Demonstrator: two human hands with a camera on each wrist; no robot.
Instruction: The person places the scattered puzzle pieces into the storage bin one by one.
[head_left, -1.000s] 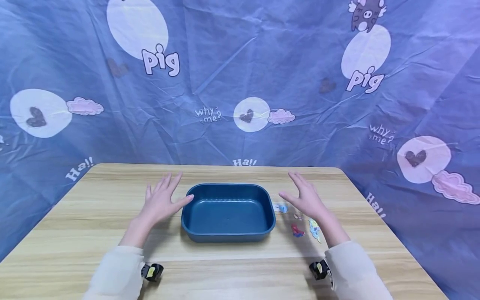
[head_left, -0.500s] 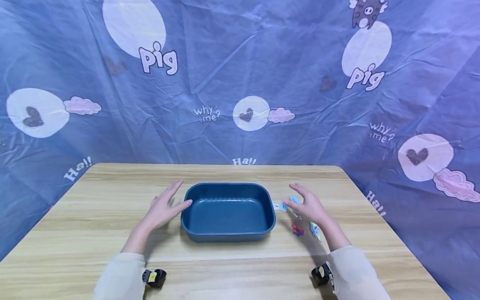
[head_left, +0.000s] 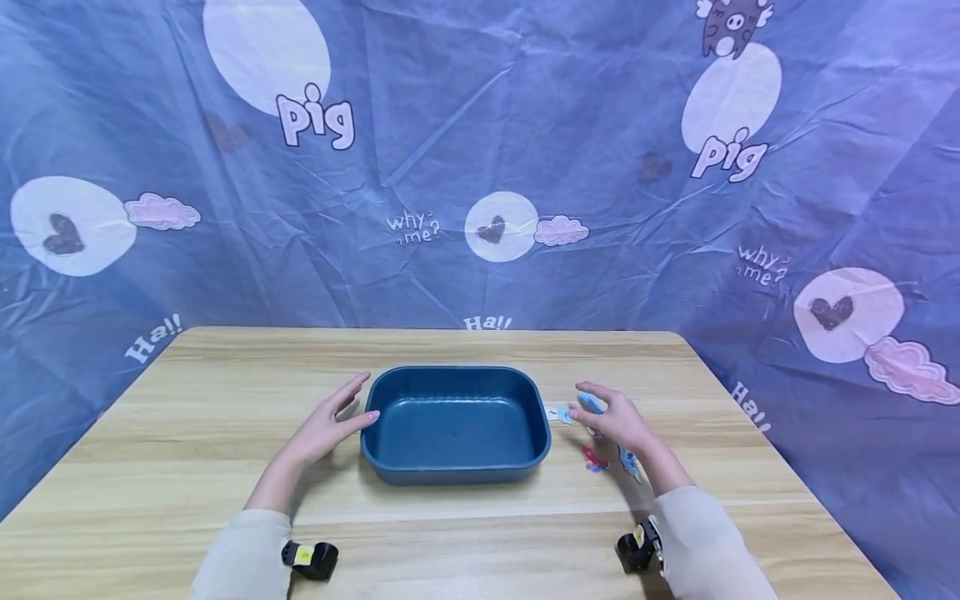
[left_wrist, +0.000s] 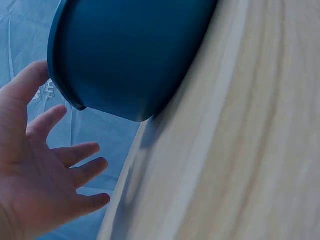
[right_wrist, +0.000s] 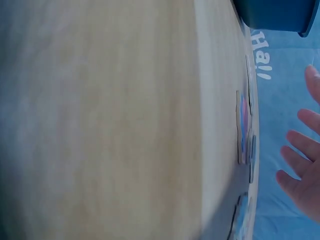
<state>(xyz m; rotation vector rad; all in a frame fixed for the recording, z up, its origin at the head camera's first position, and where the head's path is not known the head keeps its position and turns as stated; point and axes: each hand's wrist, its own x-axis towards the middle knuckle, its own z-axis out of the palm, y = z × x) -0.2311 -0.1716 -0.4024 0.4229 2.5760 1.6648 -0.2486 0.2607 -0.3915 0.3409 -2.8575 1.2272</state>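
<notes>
A dark blue plastic basin [head_left: 455, 432] with rounded corners sits on the wooden table. At its left side is my left hand [head_left: 322, 432], fingers extended and apart, with the thumb tip right at the rim. In the left wrist view the other fingers [left_wrist: 82, 172] spread below the basin's rim, beside its wall. My right hand [head_left: 617, 421], holding nothing, hovers to the right of the basin over several thin, flat cutouts. A red cutout [head_left: 595, 458] lies below its fingers, a blue patterned cutout [head_left: 630, 463] by the wrist. The hand partly covers a light blue cutout [head_left: 591, 403].
A small white and blue piece [head_left: 558, 414] lies against the basin's right side. Seen edge-on in the right wrist view, the cutouts [right_wrist: 243, 127] lie flat on the table [right_wrist: 125, 125]. A blue printed cloth [head_left: 420, 167] hangs behind the table's far edge.
Both hands have come down closer to the table, the left thumb staying near the basin's rim. More of the light blue cutout shows by the right hand. The basin stays in place.
</notes>
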